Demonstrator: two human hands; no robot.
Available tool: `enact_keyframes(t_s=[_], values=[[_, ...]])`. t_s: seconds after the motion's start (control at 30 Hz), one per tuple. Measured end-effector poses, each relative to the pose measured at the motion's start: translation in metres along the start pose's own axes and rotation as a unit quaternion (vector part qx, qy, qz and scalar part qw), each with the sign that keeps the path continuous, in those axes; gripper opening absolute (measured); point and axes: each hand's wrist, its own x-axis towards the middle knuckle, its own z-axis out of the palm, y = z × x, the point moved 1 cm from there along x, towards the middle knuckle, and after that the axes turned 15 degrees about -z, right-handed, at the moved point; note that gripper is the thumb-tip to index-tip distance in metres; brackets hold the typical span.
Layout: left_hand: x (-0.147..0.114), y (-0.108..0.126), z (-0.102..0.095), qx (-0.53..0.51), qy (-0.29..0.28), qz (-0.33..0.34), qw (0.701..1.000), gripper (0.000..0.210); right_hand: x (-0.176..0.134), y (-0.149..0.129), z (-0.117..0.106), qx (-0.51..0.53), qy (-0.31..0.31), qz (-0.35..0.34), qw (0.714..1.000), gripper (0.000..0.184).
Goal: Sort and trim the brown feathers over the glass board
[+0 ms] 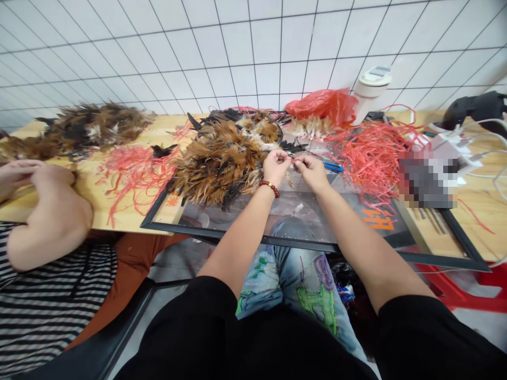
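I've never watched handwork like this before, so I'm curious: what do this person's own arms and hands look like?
Both arms emerge from plain, short black cloth sleeves. The left hand is ungloved, with a bracelet of round dark-red and gold-coloured beads at its wrist. The right hand is ungloved too, its wrist unadorned.

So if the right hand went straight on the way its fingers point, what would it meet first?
Probably the left hand, which sits just ahead of the right hand, though exact depth there is unclear.

Feather pile [222,158] between strip heaps [372,158]
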Motion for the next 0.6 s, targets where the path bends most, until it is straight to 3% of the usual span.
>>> enact_keyframes(t_s=[0.2, 0.6], values=[[-0.006, 0.001, 0.000, 0.028, -0.009, -0.016, 0.999, 0.020, 0.003, 0.005, 0.000, 0.044, 0.041, 0.035, 0.998, 0.009], [-0.011, 0.004, 0.003, 0.053, -0.011, -0.024, 0.998, 0.022, 0.005, 0.006, -0.001, 0.021, 0.010, 0.050, 0.998, 0.004]])
